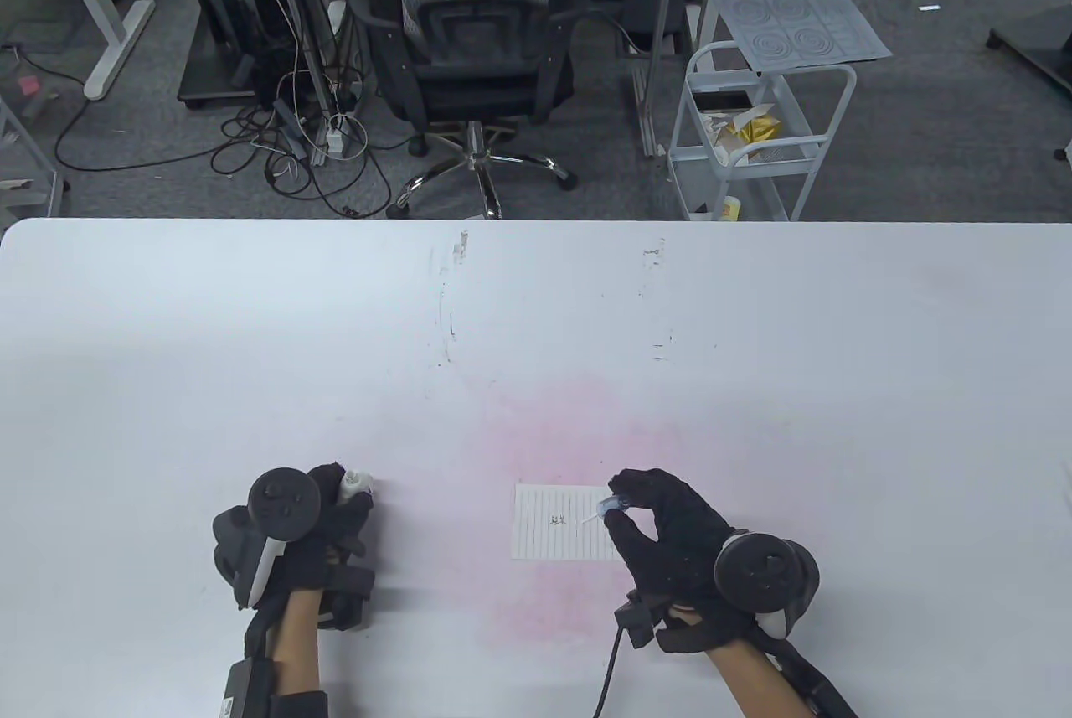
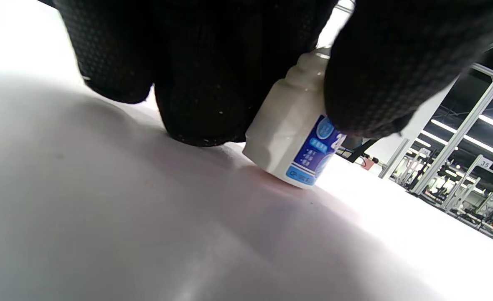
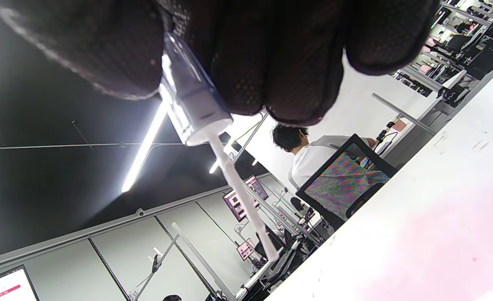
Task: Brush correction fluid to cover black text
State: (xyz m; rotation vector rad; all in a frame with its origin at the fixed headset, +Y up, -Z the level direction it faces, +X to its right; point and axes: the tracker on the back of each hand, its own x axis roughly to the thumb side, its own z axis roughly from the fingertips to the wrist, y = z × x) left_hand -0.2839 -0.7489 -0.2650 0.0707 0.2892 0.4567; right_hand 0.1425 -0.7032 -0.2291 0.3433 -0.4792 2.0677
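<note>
Two hands share this step. The left hand [image 1: 310, 534] grips the correction fluid bottle [image 2: 296, 133], which stands slightly tilted on the worktop [image 1: 536, 316], its base touching the surface and its neck uncapped. The right hand [image 1: 670, 525] pinches the clear cap of the brush applicator [image 3: 213, 138] between thumb and fingers, the thin stem pointing down toward the paper slip [image 1: 561, 534]. In the table view the brush tip sits just right of the black text [image 1: 556, 519], which looks uncovered.

To do it well, I judge the stroke should run leftward across the characters, light and slow, the brush held nearly flat so the fluid spreads evenly. The unweighted slip may slide under the bristles, so pressure should stay gentle.
</note>
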